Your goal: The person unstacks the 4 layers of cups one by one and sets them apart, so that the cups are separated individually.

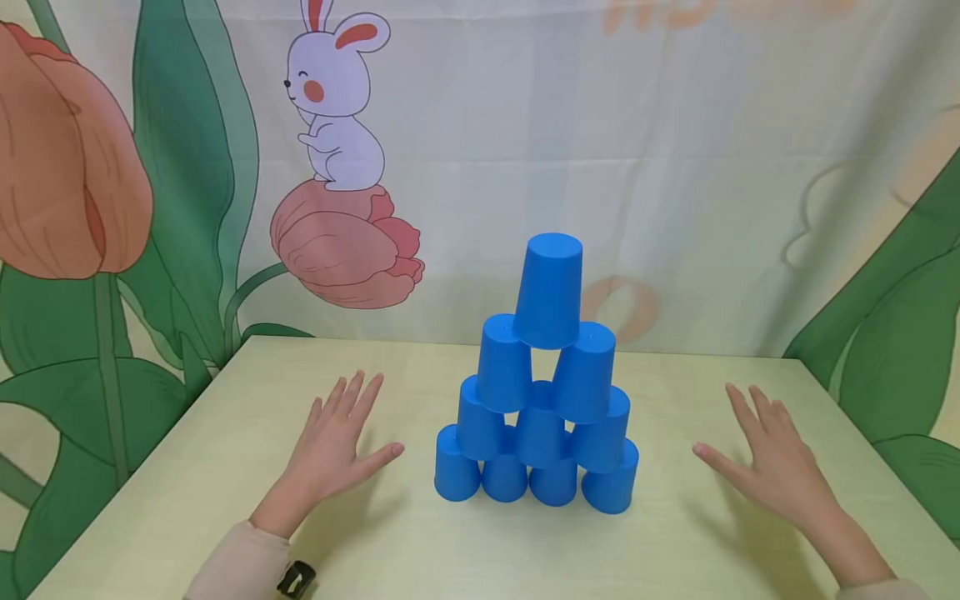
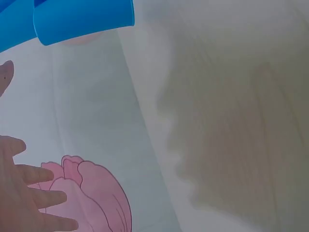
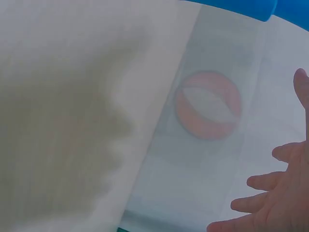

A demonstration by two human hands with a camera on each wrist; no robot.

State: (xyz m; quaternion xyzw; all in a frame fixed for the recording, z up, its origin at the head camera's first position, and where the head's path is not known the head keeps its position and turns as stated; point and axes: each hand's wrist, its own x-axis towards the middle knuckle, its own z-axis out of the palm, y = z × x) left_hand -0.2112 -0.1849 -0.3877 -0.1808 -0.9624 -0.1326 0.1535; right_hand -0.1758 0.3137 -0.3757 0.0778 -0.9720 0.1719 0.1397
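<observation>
Left hand lies flat on the bench, fingers straight and spread, holding nothing — the cup pyramid stands just to its right, not touching. Right hand mirrors it, fingers apart and empty, pyramid off to its left. Ten blue cups, four rows, top cup upside down. Beyond both hands hangs the backdrop — rabbit on a tulip.

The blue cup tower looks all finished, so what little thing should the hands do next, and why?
Probably keep both hands flat and ease them slightly outward. The cup pyramid stands complete, four rows with one cup on top. The left hand and right hand lie open on the table, either side, touching no cup. Any bump could topple it.
</observation>
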